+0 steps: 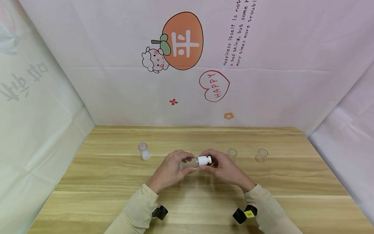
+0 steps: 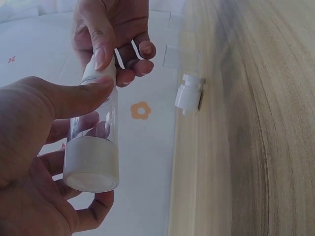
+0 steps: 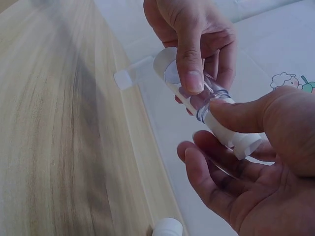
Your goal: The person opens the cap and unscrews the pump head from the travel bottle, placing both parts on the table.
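Observation:
A clear bottle with a white base is held tilted above the table. My left hand grips its transparent body, thumb along one side. On the bottle's neck sits a white pump head, which my right hand pinches between thumb and fingers. In the left wrist view, a second white pump head is on the table beyond my hands; from the head view, my right hand mostly hides it. Left of my left hand stands another clear bottle, its top uncovered, with white at the bottom.
Two clear, round-rimmed covers stand on the wooden table to the right, one partly behind my right hand. White printed cloth walls off the back and both sides.

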`<state>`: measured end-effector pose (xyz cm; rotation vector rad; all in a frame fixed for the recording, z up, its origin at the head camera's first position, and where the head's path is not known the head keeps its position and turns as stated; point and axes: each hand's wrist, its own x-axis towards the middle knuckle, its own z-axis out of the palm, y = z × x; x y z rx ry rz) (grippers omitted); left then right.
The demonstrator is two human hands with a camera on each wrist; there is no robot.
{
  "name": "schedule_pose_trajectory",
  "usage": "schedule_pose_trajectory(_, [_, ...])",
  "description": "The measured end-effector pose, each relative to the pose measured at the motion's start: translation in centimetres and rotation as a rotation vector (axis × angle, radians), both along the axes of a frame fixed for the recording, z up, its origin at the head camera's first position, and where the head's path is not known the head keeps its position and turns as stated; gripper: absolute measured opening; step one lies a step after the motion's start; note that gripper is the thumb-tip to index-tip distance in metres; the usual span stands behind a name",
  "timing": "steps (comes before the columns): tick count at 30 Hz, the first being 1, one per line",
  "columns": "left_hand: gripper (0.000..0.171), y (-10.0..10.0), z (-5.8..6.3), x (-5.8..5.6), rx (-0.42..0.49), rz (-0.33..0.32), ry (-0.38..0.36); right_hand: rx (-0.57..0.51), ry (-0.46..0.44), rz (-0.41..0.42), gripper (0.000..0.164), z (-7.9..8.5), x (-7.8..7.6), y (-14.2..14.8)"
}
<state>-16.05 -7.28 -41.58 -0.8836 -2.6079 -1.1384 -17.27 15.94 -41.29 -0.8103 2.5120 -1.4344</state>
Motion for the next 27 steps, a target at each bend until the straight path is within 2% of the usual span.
schedule_pose_trajectory(7, [0.034,0.06,-0.14,0.05,0.016,-0.006,0.005,-0.046,-0.016,0.024,0.026,-0.13,-0.18,0.10])
schedule_pose_trajectory(16, [0.034,0.06,-0.19,0.09,0.006,-0.012,0.024,-0.172,-0.115,0.024,0.017,0.01,-0.19,0.03])
schedule_pose_trajectory(22, [0.034,0.09,-0.21,0.02,0.009,-0.019,0.035,-0.184,-0.099,0.011,0.014,0.01,-0.20,-0.04])
schedule_pose_trajectory(27, [0.035,0.04,-0.23,0.02,0.004,-0.022,0.038,-0.168,-0.072,0.006,0.025,0.05,-0.20,0.00])
